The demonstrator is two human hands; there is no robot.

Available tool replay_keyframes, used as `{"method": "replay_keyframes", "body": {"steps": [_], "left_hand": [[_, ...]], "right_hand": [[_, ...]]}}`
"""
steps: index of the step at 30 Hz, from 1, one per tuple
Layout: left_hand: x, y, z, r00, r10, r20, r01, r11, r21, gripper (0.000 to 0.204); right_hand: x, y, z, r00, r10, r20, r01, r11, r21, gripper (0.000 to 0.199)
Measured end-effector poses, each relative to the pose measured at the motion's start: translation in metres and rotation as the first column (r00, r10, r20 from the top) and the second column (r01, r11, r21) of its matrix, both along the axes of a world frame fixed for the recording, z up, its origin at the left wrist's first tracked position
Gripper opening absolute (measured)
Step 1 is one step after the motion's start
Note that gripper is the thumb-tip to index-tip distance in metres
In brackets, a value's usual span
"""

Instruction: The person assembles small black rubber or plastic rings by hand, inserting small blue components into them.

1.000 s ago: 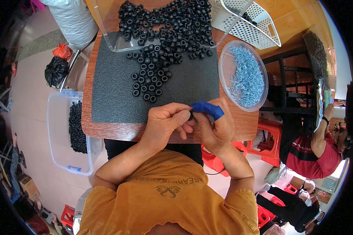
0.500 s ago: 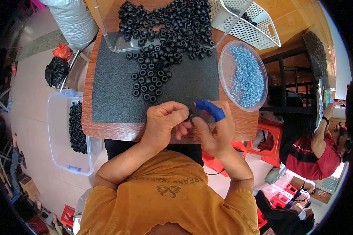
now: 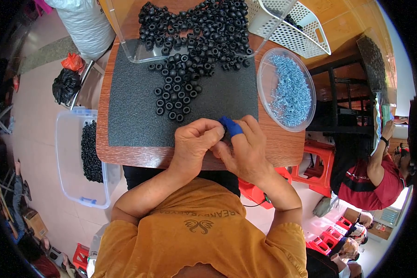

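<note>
My left hand (image 3: 195, 141) pinches a small black ring-shaped part (image 3: 225, 134) between thumb and fingers, over the front edge of the mat. Close against it is my right hand (image 3: 246, 148), its blue-wrapped index finger and thumb closed on the same part. Most of that part is hidden by the fingers. Just beyond lie many loose black ring-shaped parts (image 3: 176, 90) with round holes, spread on the dark grey mat (image 3: 136, 102). They run back into a clear tray (image 3: 139, 59) heaped with more of them.
To the right, a round clear dish (image 3: 262, 88) holds tiny pale-blue pieces (image 3: 289, 92). Behind it stands a white perforated basket (image 3: 310, 37). A clear bin (image 3: 74, 178) with black parts is left of the table (image 3: 139, 156). Red stools (image 3: 317, 162) and a person in red (image 3: 368, 183) are at right.
My right hand has moved left and closed in on the black part at my left fingertips; its blue-wrapped finger now bends over it. The left hand has barely moved.
</note>
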State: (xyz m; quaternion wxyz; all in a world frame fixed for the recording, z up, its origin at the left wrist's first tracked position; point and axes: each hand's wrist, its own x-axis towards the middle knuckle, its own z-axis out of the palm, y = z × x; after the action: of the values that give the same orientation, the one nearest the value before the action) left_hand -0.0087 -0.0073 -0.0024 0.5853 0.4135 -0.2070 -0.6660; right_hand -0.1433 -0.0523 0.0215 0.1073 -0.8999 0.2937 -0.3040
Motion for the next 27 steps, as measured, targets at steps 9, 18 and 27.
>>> {"method": "replay_keyframes", "body": {"steps": [9, 18, 27], "left_hand": [[0.009, 0.002, 0.003, 0.98, -0.117, -0.159, 0.126, 0.991, 0.049, 0.024], [0.016, 0.002, -0.008, 0.96, -0.276, -0.055, 0.278, 0.96, 0.021, 0.028], [0.011, 0.005, -0.009, 0.967, -0.217, 0.134, 0.221, 0.975, -0.015, 0.026]], "right_hand": [[-0.004, -0.003, -0.009, 0.998, 0.009, 0.057, -0.008, 1.0, -0.031, 0.033], [-0.007, 0.001, -0.009, 0.999, 0.024, -0.03, -0.025, 0.999, -0.045, 0.027], [-0.01, -0.002, -0.005, 0.986, 0.063, -0.153, -0.078, 0.992, -0.096, 0.026]]}}
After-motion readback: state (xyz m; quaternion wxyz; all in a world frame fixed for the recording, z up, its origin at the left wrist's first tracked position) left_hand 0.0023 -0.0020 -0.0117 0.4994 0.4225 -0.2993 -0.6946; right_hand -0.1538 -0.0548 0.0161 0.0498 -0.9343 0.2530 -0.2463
